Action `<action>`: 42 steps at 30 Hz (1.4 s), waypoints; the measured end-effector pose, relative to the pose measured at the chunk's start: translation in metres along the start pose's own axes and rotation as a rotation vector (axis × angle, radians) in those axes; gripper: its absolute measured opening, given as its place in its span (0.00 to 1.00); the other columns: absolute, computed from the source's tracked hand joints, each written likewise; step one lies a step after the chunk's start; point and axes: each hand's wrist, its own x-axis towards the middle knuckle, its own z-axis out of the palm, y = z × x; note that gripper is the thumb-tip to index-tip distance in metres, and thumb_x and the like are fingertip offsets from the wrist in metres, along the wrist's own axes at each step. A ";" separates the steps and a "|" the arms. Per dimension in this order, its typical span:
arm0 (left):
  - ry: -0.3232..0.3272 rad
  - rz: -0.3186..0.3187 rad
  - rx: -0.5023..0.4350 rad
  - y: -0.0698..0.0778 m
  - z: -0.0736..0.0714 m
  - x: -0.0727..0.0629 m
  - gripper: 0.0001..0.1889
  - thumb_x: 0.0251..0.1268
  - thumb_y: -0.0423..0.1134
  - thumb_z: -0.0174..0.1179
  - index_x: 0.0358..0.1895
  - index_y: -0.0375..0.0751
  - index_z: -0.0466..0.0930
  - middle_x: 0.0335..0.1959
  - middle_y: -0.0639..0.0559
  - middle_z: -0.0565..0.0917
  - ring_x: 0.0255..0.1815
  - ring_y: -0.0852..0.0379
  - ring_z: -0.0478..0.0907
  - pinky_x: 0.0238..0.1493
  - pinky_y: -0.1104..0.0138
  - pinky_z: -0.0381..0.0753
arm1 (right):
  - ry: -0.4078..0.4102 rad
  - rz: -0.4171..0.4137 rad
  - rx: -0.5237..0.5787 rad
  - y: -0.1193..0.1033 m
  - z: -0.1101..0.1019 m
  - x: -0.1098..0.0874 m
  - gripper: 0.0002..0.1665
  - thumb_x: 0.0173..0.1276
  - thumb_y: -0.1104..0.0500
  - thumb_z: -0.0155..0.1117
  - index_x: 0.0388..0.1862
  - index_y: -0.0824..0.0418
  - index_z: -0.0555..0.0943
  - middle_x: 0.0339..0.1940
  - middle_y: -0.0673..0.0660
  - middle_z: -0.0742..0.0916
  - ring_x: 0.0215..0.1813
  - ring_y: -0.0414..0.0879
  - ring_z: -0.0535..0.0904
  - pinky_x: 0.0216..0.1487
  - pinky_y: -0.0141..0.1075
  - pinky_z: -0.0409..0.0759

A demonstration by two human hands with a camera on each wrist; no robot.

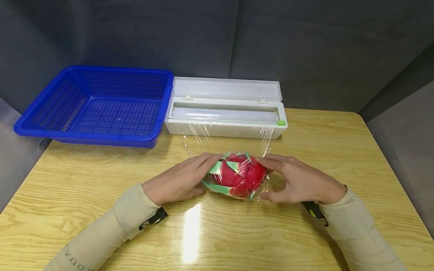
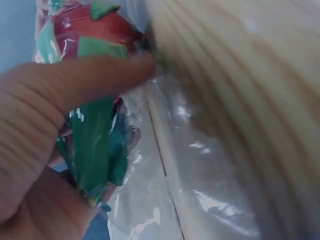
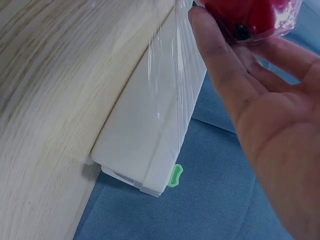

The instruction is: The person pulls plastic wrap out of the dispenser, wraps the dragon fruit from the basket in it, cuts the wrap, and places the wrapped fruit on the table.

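A red dragon fruit (image 1: 237,175) with green scales lies in clear cling film, in the middle of the table. My left hand (image 1: 183,177) holds its left end, thumb at the near side and fingers over the top. At the right end my right hand (image 1: 298,178) grips it between thumb and fingers. A sheet of cling film (image 1: 266,137) stretches from the fruit back to the white dispenser box (image 1: 223,130). In the left wrist view the thumb crosses the wrapped fruit (image 2: 95,125). The fruit's red end (image 3: 250,20) rests against the fingers in the right wrist view.
Behind the fruit, the dispenser's lid (image 1: 225,88) stands open, showing the film roll (image 1: 223,114). A green slide cutter (image 1: 281,122) sits at its right end. To the left is a blue plastic basket (image 1: 162,101). Dark cloth (image 1: 288,52) hangs behind the wooden table (image 1: 322,135).
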 end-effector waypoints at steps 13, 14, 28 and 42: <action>0.047 0.024 0.046 -0.002 0.004 0.001 0.47 0.57 0.24 0.65 0.81 0.38 0.54 0.73 0.47 0.72 0.72 0.50 0.75 0.76 0.59 0.74 | 0.053 -0.039 -0.030 0.003 0.004 0.005 0.45 0.60 0.47 0.80 0.72 0.64 0.76 0.59 0.55 0.88 0.57 0.46 0.87 0.55 0.44 0.89; 0.050 0.027 0.047 -0.002 0.004 0.001 0.46 0.57 0.24 0.64 0.81 0.38 0.54 0.73 0.47 0.73 0.71 0.50 0.75 0.76 0.59 0.74 | 0.052 -0.039 -0.028 0.004 0.004 0.005 0.45 0.60 0.47 0.80 0.72 0.64 0.76 0.59 0.55 0.88 0.57 0.46 0.87 0.56 0.44 0.89; 0.043 0.015 0.043 -0.001 0.007 0.002 0.46 0.55 0.24 0.64 0.80 0.32 0.53 0.70 0.43 0.75 0.70 0.47 0.77 0.75 0.58 0.75 | 0.054 0.004 0.000 0.004 0.006 0.005 0.44 0.62 0.41 0.76 0.71 0.63 0.77 0.60 0.55 0.88 0.58 0.48 0.87 0.58 0.49 0.88; -0.005 -0.020 0.062 0.007 0.011 0.002 0.48 0.52 0.25 0.62 0.80 0.31 0.50 0.70 0.41 0.72 0.69 0.47 0.77 0.75 0.58 0.76 | 0.035 -0.007 0.090 0.005 0.007 0.005 0.43 0.62 0.44 0.78 0.71 0.63 0.78 0.60 0.54 0.89 0.56 0.44 0.87 0.55 0.43 0.89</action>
